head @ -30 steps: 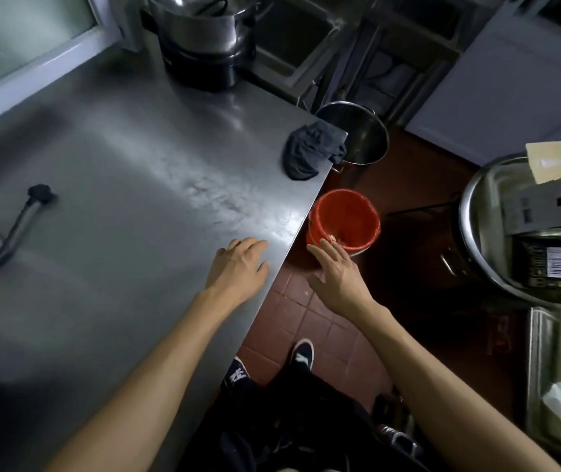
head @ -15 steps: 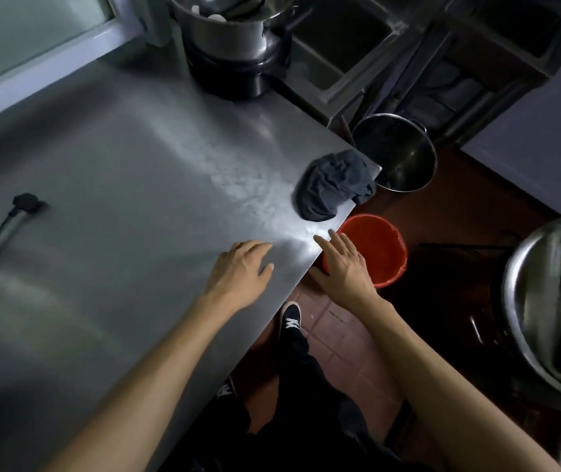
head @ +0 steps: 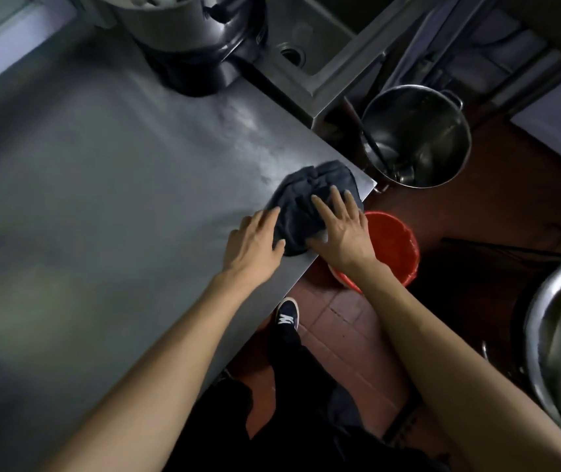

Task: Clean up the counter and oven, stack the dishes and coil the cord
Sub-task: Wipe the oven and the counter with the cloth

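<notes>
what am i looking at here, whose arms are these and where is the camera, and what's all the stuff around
There is no machine here. The camera sits on a person's head and looks forward and down, so the two bare arms are that person's own. They stand at the corner of a dull stainless steel counter. A crumpled dark grey cloth lies at that corner. The right hand lies flat on top of it with straight fingers; the left hand touches its near edge. Neither hand is clenched round it. At the counter's far end stands a large steel pot on a black base, with a steel sink beside it. On the red tiled floor stand a round red plastic bucket and a tall shiny steel pot.
</notes>
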Demonstrator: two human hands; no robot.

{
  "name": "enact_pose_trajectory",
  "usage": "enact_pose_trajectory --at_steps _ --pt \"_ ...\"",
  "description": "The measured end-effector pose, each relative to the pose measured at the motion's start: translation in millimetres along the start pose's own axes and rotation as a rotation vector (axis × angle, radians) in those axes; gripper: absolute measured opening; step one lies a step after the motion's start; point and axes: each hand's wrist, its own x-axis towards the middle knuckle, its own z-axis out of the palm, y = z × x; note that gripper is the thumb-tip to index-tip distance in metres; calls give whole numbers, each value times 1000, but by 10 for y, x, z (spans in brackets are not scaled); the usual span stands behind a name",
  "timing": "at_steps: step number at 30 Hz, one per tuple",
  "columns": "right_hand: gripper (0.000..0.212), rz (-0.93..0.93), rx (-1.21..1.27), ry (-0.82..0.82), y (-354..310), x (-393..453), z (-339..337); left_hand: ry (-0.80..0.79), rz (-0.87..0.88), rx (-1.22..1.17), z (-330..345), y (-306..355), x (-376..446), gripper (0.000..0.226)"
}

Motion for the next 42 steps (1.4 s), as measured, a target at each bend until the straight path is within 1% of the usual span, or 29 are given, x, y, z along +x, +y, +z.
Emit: enact_pose_trajectory --at_steps 5,8,11,16,21,24,27,31,34,38,42 --pt "105 -58 -49 -26 50 308 -38 -66 -46 37 157 152 235 75" --pt "108 -63 -55 -105 94 437 -76 -57 -37 105 240 205 301 77" --pt "99 -84 -75 -149 132 487 -89 -42 -57 130 270 193 347 73" --pt "83 -181 -148 -104 159 400 -31 12 -74 73 244 90 330 64" --pt "66 -182 -146 -67 -128 263 66 52 -113 17 195 -93 107 60" --pt "62 -196 -104 -66 -381 135 198 57 -184 -95 172 -235 -155 57" --pt "58 -244 -34 -105 -644 -40 341 75 -268 -172 167 -432 -507 55" --pt "55 -357 129 -170 -1076 -343 512 158 -363 -221 120 -715 -1121 55" --pt "55 -491 174 -177 -1478 -609 573 250 -414 -234 -5 -955 -1647 54" --pt "55 -753 108 -146 -2097 -1001 562 391 -480 -221 -180 -1305 -2419 52" --pt "52 -916 94 -107 -2726 -1548 589 547 -540 -218 -314 -1553 -3281 49"
